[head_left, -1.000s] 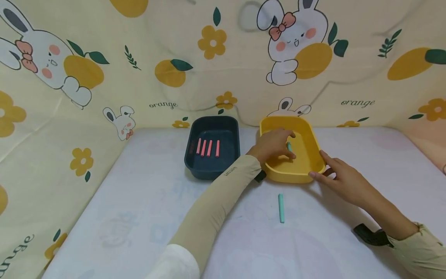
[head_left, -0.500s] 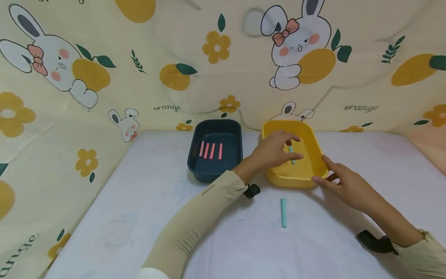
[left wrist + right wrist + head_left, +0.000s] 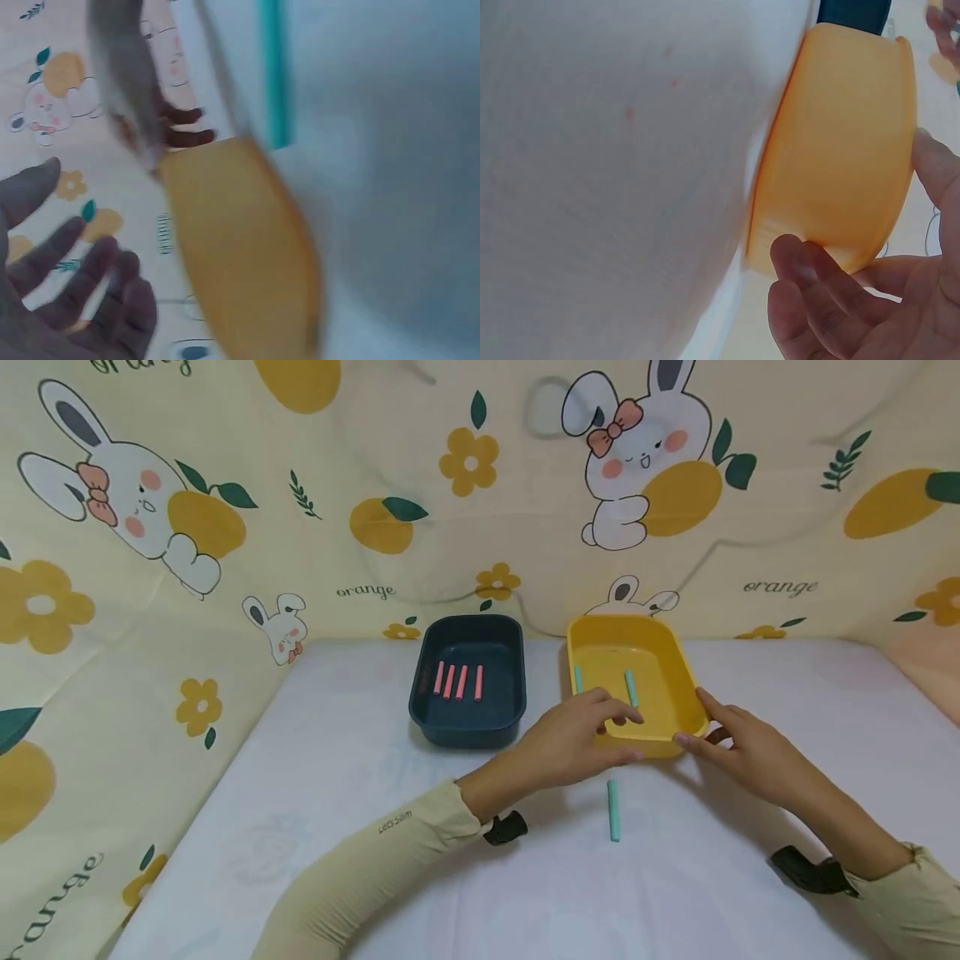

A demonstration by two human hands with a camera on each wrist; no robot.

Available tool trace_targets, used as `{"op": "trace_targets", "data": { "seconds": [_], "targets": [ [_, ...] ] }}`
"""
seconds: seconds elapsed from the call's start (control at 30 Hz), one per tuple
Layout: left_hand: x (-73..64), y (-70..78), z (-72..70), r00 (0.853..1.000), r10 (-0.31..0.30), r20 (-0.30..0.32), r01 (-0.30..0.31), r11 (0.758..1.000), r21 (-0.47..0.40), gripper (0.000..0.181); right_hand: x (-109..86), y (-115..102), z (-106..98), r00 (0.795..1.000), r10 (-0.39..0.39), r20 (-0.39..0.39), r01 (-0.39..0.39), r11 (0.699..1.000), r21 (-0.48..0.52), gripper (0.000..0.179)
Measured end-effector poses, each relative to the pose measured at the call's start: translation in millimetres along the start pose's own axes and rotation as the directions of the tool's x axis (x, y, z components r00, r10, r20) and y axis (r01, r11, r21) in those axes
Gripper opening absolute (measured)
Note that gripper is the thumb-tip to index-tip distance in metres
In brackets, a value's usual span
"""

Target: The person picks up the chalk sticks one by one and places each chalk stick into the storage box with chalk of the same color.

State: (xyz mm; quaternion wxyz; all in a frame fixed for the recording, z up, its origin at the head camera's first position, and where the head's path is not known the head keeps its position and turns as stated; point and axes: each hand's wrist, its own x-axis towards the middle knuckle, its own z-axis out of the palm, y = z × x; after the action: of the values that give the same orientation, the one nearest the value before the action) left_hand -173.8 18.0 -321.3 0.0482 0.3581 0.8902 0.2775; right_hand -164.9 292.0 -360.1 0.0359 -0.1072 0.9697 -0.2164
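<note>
Just above the near left rim of the yellow box [image 3: 660,748] hovers my left hand [image 3: 573,739], fingers spread and holding nothing. My right hand [image 3: 753,752] holds the box's near right corner, thumb at the front and fingers along the right side. Inside the box lie two mint green chalk sticks [image 3: 632,687], one against the left wall; the left hand partly covers the box floor. A third green chalk stick [image 3: 614,810] lies on the table in front of the box. It shows blurred as a green stick [image 3: 274,75] in the left wrist view.
Left of the yellow box stands a dark blue box [image 3: 468,737] with several pink chalk sticks [image 3: 461,682] side by side in it. Both boxes stand near the back of the white table [image 3: 322,793], by a printed cloth backdrop [image 3: 420,460].
My left hand has come out of the yellow box toward me and to the left, uncovering the green chalk sticks inside. The right hand stays at the box's corner.
</note>
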Motion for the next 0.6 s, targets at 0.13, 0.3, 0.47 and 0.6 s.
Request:
{"op": "trace_targets", "data": {
  "seconds": [0.13,0.3,0.47,0.6],
  "targets": [
    [-8.6,-14.0,13.8,0.997,0.038,0.075,-0.029,0.992,-0.119,0.043,0.1,1,-2,1.0,0.012,0.008,-0.012,1.0,-0.012,0.09],
    [-13.3,-23.4,31.1,0.988,-0.013,0.156,0.033,0.991,-0.128,0.051,1.0,0,-4,1.0,0.016,0.011,-0.016,1.0,-0.014,0.091],
    [-19.2,-24.5,42.0,0.98,-0.055,0.193,0.054,0.998,0.008,0.069,2.5,-2,-2,1.0,0.02,0.018,-0.02,1.0,-0.009,0.091],
    [-25.0,-26.0,48.2,0.974,-0.077,0.212,0.061,0.995,0.081,0.08,3.0,-1,2,0.999,0.034,0.032,-0.034,0.999,-0.006,0.092]
  ]
}}
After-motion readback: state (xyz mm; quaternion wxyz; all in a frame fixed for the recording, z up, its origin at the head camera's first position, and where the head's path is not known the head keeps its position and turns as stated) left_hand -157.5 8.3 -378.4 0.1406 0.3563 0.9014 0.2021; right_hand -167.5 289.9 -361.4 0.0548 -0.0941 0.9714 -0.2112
